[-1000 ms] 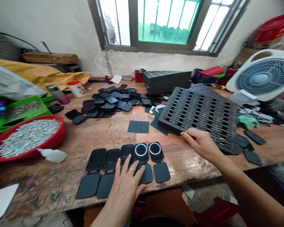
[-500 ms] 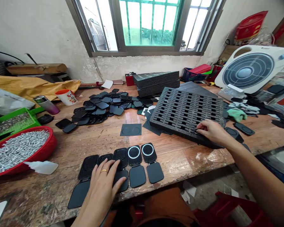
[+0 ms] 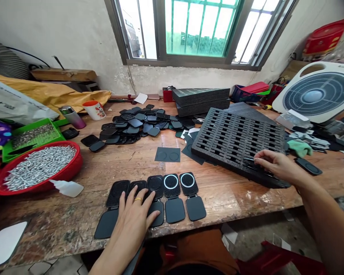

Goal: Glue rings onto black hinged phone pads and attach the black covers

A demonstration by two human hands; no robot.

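Note:
Several black hinged plastic cases [image 3: 174, 196] lie open in a row near the front edge of the wooden table [image 3: 226, 196]; two of them show white rings. My left hand [image 3: 134, 217] rests flat on the middle cases, fingers spread, a gold ring on one finger. My right hand [image 3: 276, 164] reaches to the near right edge of a black slotted foam tray [image 3: 237, 139]. Its fingertips pinch a thin part I cannot make out, at one of the slots.
A heap of black case halves [image 3: 134, 126] lies mid-table, with a dark card [image 3: 167, 154] in front. A red bowl of metal pins [image 3: 37, 168] and a green tray [image 3: 31, 135] sit left. A white fan [image 3: 318, 91], stacked black trays [image 3: 202, 99] and a cup [image 3: 94, 109] stand behind.
My right hand moved right along the foam tray's near edge and closed into a pinch. My left hand shifted left across the row of cases.

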